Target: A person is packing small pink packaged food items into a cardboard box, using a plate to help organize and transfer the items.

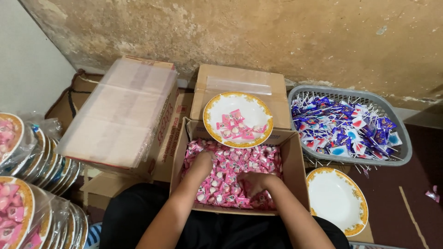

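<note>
The person kneels over one open cardboard box (295, 157) filled with small pink-wrapped candies (230, 175), far too many to count. Both hands are sunk in the candies. The left hand (204, 159) rests palm down near the upper left of the heap, its fingers curled into the wrappers; whether it has closed on any cannot be told. The right hand (254, 182) lies lower and further right, fingers bent down among the candies and partly buried, so its hold cannot be told either.

One white plate with a yellow rim (217, 103) sits across the far edge of the box, tilted slightly, and carries roughly a dozen of the same pink candies (236, 125). A second plate (339, 203) of the same kind lies on the floor just right of the box, with nothing on it.

Behind that second plate stands one grey plastic basket (397, 121) heaped with lollipops (344, 127) in blue, purple and white wrappers, sticks poking out.

Two more cardboard boxes stand behind: a closed one (240, 76) under the tilted plate, and one on the left with a stack of clear plastic bags (117, 110) laid over it.

At the far left, stacked plates wrapped in plastic (27, 184) hold pink candies; the stacks are too overlapped to count.
</note>
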